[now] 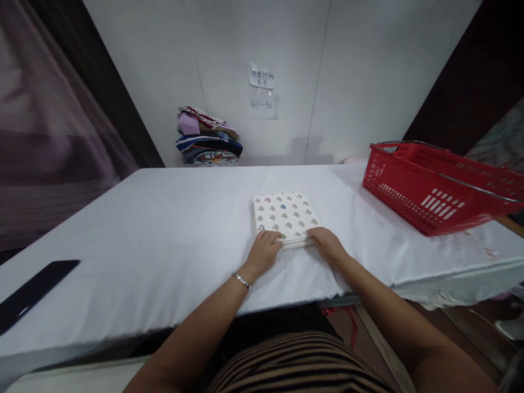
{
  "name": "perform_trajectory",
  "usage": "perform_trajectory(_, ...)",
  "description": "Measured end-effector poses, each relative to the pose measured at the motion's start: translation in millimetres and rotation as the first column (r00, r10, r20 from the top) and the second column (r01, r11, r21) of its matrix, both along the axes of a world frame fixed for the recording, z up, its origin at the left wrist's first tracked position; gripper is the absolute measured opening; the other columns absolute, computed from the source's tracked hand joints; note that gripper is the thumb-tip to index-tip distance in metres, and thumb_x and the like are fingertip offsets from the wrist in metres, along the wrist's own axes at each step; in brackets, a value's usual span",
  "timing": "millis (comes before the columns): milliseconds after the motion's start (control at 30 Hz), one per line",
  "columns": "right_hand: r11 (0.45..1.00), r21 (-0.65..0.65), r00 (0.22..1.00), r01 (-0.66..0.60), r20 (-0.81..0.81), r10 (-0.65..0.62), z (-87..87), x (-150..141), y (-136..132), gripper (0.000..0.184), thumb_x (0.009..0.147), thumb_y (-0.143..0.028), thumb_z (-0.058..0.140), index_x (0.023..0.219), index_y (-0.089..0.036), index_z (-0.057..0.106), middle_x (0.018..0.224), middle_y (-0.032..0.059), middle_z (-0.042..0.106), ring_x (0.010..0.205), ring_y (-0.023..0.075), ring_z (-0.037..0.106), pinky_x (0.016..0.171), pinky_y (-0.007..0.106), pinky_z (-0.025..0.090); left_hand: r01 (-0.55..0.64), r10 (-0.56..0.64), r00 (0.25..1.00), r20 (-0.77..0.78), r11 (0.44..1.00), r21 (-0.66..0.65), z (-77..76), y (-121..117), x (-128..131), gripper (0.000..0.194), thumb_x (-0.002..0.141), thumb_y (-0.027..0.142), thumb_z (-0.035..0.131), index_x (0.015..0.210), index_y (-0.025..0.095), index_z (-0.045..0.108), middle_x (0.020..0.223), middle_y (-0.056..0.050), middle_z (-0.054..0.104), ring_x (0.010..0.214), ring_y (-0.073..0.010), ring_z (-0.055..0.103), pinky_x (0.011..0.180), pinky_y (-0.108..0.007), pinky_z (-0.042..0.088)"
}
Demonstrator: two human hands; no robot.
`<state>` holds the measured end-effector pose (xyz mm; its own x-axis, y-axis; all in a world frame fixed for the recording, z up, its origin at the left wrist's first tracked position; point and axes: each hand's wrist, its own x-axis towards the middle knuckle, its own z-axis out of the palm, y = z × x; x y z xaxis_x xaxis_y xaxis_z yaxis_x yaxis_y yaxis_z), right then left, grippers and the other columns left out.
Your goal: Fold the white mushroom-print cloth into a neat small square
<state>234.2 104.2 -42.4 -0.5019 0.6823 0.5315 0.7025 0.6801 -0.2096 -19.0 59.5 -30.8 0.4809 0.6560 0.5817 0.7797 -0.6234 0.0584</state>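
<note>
A folded white cloth [286, 215] printed with small mushroom shapes, mostly grey with a few coloured ones, lies flat on the white-covered table [164, 234]. At its near left corner, my left hand [266, 252] grips the edge, fingers on top and a bracelet on the wrist. My right hand [327, 244] holds the near right corner, its fingertips on the edge and the thumb side partly hidden. Several folded layers show along the near edge between the two hands.
To the right stands a red plastic basket [413, 188] with metal handles. A pile of folded fabrics [208, 139] sits beyond the far edge, against the wall. A dark flat object [36, 289] lies at the left. Handwritten paper signs [262, 103] hang on the wall.
</note>
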Motion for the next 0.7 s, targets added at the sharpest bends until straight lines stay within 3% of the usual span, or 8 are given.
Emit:
perform_trajectory(100,1.0,-0.016,1.0,0.024,-0.007,-0.024,1.1,-0.9,-3.0,0.025,0.088,-0.017,0.04,0.101,-0.02,0.061,0.109,0.0079,0.064,0.099,0.0218,0.059,0.084,0.039,0.048,0.005,-0.005,1.0,-0.016,1.0,0.016,0.7,-0.8,1.9,0.027,0.083,0.004,0.041,0.084,0.02,0.062,0.106,-0.007,0.059,0.101,-0.0205,0.051,0.09,-0.042,0.04)
perform_trajectory(300,0.997,0.045,0.998,-0.068,0.002,0.068,4.1,0.0,-7.2,0.026,0.084,-0.01,0.043,0.096,-0.02,0.063,0.124,0.0093,0.056,0.115,0.0226,0.05,0.093,0.041,0.043,-0.031,0.03,0.999,-0.01,0.999,-0.035,9.0,-4.0,2.3,0.023,0.085,0.013,0.045,0.095,0.023,0.062,0.107,-0.008,0.059,0.102,-0.0215,0.052,0.09,-0.043,0.039)
perform_trajectory(700,0.991,0.125,0.994,-0.04,0.104,0.027,7.1,-3.5,-6.9,0.019,0.088,-0.014,0.047,0.089,-0.021,0.064,0.119,0.0094,0.059,0.114,0.0241,0.05,0.091,0.045,0.041,-0.049,0.049,0.997,-0.056,0.999,0.005,4.2,1.2,10.0,0.019,0.087,0.013,0.044,0.081,0.019,0.061,0.106,-0.007,0.06,0.103,-0.0223,0.051,0.09,-0.043,0.037)
